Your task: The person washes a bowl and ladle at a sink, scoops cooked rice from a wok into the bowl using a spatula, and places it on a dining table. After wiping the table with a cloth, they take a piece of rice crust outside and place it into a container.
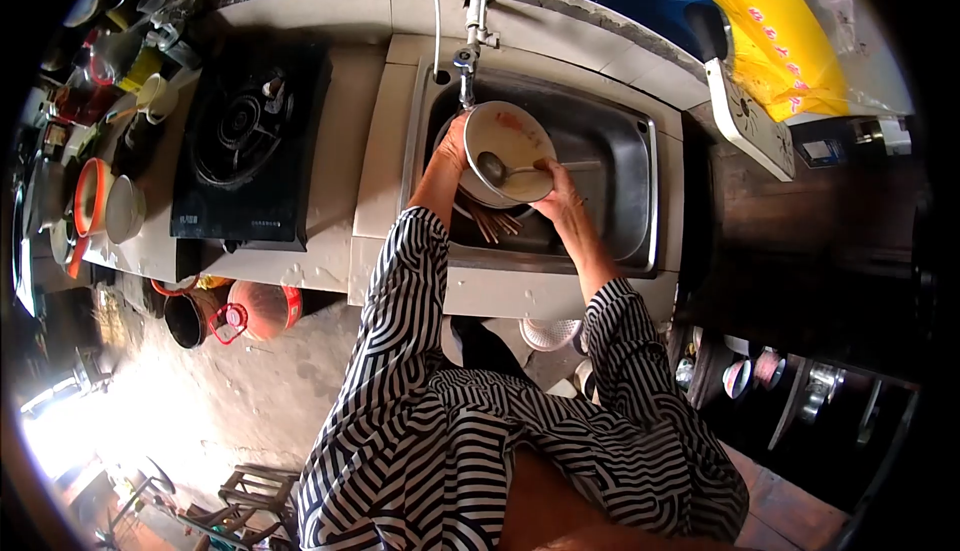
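A white bowl is held tilted over the sink, just below the tap. My left hand grips its left rim. On the lower right side, my right hand is closed on the bowl's edge, close to the handle of a metal ladle that lies inside; whether the fingers also hold the handle I cannot tell. Reddish marks show on the bowl's inner wall. Beneath it, several chopsticks rest in the sink, partly hidden by the bowl.
Left of the sink is a black gas stove, with bowls and jars crowded beyond it. A yellow bag hangs at upper right. Below the counter stand a red-handled container and a white basket. Shelves with bowls are at lower right.
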### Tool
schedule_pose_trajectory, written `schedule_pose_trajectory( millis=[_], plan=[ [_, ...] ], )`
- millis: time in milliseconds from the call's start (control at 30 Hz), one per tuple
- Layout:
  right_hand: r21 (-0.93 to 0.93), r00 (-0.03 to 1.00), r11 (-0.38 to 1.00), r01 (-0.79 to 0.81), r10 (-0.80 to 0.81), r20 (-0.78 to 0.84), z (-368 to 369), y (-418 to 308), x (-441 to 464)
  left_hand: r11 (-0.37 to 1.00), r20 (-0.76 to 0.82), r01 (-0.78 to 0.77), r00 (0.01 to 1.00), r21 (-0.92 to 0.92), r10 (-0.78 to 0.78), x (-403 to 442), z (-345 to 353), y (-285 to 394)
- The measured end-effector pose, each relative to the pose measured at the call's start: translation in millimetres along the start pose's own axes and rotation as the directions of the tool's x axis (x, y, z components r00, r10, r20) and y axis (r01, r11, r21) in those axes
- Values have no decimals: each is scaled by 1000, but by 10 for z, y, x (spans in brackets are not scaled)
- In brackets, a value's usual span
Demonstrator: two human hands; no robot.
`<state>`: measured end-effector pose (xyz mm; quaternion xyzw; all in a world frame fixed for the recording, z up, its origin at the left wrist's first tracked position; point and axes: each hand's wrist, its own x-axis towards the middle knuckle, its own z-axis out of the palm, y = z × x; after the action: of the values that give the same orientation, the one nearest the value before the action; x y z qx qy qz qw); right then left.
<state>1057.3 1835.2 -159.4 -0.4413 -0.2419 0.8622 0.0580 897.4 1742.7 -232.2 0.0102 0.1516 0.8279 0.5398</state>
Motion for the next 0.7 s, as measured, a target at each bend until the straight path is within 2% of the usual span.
schedule_pose_trajectory(
  millis=[67, 100, 133, 200, 233, 267, 333, 367, 400, 433, 467, 533, 567, 633, 700],
  plan=[
    [67, 973, 993, -98, 82, 214, -148, 80, 161, 984, 35, 178, 983, -5, -178, -1, 46, 45],
    [90, 968, 987, -136, 113, 224, -74, 97, 84, 981, -57, 140, 989, 132, -133, -77, 150, 80],
    [84, 968, 987, -140, 118, 222, -89, 122, 130, 983, -59, 135, 990, 127, -129, -128, 214, 120],
    [101, 961, 988, -113, 83, 263, -147, 190, 269, 949, -226, 139, 971, 283, -75, -262, 338, 216],
    [101, 962, 988, -119, 89, 259, -236, 202, 425, 900, -276, 122, 961, 419, -2, -367, 447, 265],
    [149, 723, 904, -400, 211, 658, -359, 190, 642, 901, -282, 125, 959, 415, -3, -362, 339, 257],
    [67, 327, 758, -649, 199, 924, -341, 163, 714, 837, -39, -141, 981, 529, 189, -315, 40, 218],
    [77, 791, 941, -330, 232, 566, -212, 133, 625, 985, -218, 83, 975, 152, -49, -433, 194, 302],
    [-115, 998, 993, -25, 31, 54, -83, 123, 531, 984, -225, 90, 973, 152, -54, -563, 359, 358],
    [-223, 997, 974, -24, 39, 62, -87, 112, 596, 978, -173, 104, 982, 178, -73, -674, 476, 391],
    [-217, 997, 976, -30, 44, 58, -22, 110, 544, 972, -120, 118, 988, 205, -94, -743, 526, 404],
    [-445, 998, 895, -39, 16, -55, 225, 60, 340, 970, -97, 121, 990, 213, -102, -812, 367, 403],
    [-457, 996, 886, -82, 90, -4, 197, 26, 363, 784, -25, -34, 998, 620, 62, -908, 313, 427],
    [-496, 993, 862, -103, 119, 2, 253, -32, 450, 423, 108, -170, 980, 890, 167, -1022, 347, 464],
    [-577, 981, 807, -124, 186, 49, 376, -142, 585, 806, -179, 141, 983, 575, -44, -1029, 454, 572]
  ],
)
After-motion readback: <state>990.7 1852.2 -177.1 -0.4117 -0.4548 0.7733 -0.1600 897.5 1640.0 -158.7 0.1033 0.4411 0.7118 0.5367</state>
